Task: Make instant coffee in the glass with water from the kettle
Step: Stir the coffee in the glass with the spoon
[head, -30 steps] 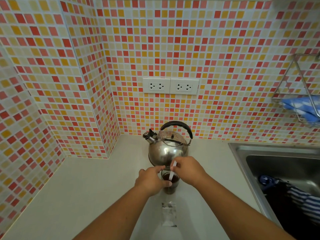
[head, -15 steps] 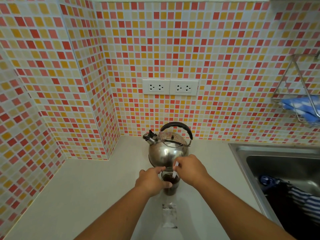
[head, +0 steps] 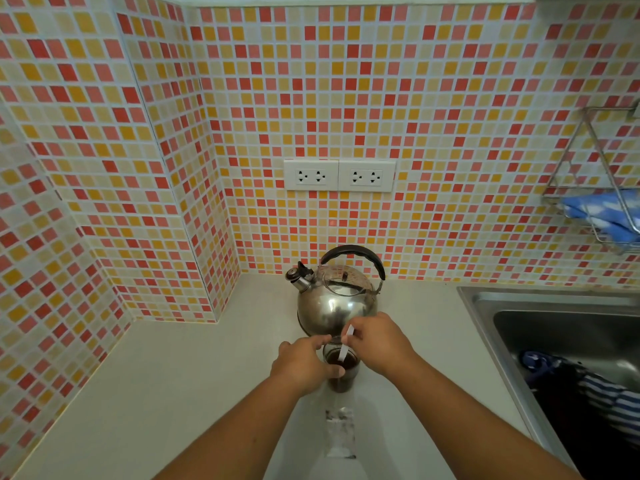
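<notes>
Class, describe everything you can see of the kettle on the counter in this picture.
The kettle is a rounded, shiny metal one that mirrors the tiles and the hands. A black arched handle spans its top, a short capped spout points up and to the left, and its lid is on. It stands upright on the pale counter close to the tiled wall, just behind the glass of dark coffee. The right hand overlaps its lower front; whether they touch is unclear.

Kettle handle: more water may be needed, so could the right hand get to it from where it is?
Probably yes: the kettle handle stands clear above, but the right hand holds a white stirrer.
</notes>
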